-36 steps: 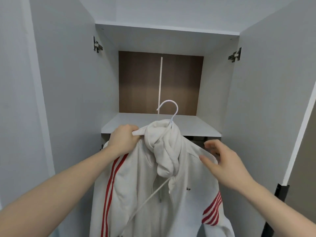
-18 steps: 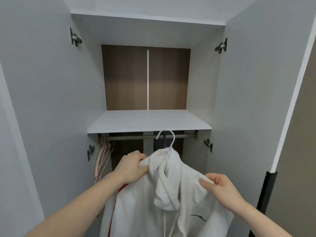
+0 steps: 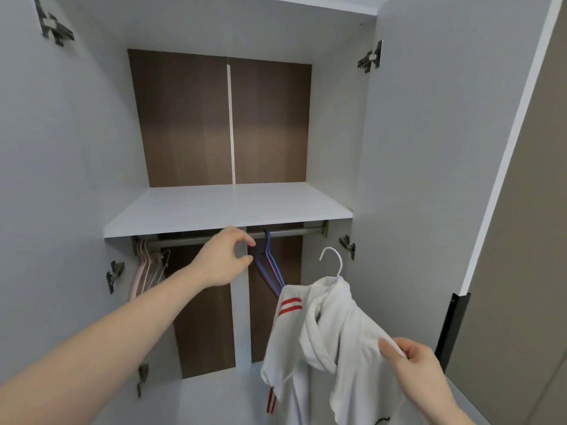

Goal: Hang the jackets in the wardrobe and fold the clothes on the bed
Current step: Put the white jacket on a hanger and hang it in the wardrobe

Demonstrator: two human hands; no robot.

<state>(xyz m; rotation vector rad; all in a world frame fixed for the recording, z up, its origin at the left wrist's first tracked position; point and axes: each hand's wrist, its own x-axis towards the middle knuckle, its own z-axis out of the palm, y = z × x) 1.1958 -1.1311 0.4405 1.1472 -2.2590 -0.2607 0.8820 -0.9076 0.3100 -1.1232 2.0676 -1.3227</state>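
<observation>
Left hand (image 3: 223, 258) now off jacket (image 3: 334, 342), up by rail (image 3: 294, 233).

The rail (image 3: 294, 233) under the shelf (image 3: 227, 207) carries purple hangers (image 3: 270, 262) and pink hangers (image 3: 144, 265).

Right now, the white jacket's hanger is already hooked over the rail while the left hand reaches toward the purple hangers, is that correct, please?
Not quite. In the head view the white hanger is not yet on the rail; its hook hangs free below it, with the right hand holding the white jacket. The left hand does reach toward the purple hangers.
</observation>
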